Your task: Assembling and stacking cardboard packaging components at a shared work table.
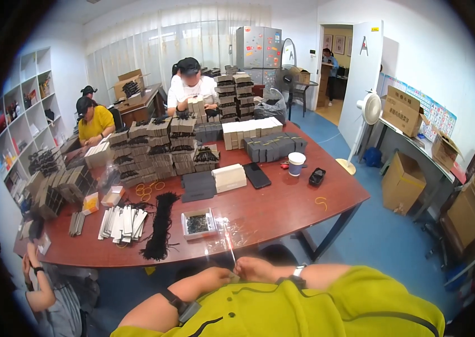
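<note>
Close together in front of my yellow-green top, just off the table's near edge, are my left hand and my right hand. Bent fingers on my right hand pinch a thin pale strip that points up toward the table. My left hand is closed too, with a small pale bit at its fingertips that I cannot make out. Beyond them lie a clear plastic sheet and a small white box of tiny dark parts. Left of the box stretch a bundle of black cords and a pile of white strips.
The red-brown table carries stacked grey bundles, a phone, a paper cup, a black object and yellow rubber bands. Several people work around it. A white fan and cartons stand right.
</note>
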Tool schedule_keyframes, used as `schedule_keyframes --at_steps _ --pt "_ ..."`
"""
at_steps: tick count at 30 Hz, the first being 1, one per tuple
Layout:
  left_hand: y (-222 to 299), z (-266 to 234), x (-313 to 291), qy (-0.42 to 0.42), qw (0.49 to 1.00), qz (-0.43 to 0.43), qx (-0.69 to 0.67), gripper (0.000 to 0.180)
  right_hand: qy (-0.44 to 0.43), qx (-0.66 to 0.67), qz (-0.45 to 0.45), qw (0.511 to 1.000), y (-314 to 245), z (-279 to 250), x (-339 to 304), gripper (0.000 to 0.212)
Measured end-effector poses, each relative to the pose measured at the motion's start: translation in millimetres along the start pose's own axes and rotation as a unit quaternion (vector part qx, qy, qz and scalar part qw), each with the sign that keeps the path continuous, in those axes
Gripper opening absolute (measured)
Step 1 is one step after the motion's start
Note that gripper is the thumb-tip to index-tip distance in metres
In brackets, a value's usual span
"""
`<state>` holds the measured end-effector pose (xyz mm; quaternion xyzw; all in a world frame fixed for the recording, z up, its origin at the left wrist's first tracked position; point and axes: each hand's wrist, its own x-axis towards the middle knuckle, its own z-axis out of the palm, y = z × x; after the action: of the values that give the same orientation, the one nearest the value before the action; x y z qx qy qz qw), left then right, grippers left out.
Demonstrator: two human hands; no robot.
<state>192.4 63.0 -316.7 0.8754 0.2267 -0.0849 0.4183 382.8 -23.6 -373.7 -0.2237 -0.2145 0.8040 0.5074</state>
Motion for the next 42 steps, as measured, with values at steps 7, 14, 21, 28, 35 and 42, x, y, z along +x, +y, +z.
schedule_keyframes --at_steps 7,14,21,28,35,42 --pt "3 -7 -5 0.007 1.0 0.003 -0.007 0.028 0.026 -0.026 0.011 0.999 -12 26 -1 0.026" --pt "20 -17 -25 0.222 0.894 0.13 -0.366 0.017 -0.02 -0.155 -0.036 0.987 -32 55 -2 0.042" --pt "42 -17 -21 0.297 0.86 0.212 -0.357 0.016 -0.048 -0.189 -0.023 0.981 -46 82 -11 0.041" --pt "58 -23 -36 0.332 0.907 0.249 -0.078 0.02 -0.029 -0.286 0.036 0.957 -56 98 -12 0.022" --pt "59 -22 -35 0.419 0.858 0.296 0.024 0.039 -0.064 -0.266 0.032 0.961 -56 98 -15 0.014" --pt "48 -16 -24 0.338 0.908 0.212 -0.13 0.073 -0.077 -0.128 -0.001 0.989 -47 89 -14 0.025"
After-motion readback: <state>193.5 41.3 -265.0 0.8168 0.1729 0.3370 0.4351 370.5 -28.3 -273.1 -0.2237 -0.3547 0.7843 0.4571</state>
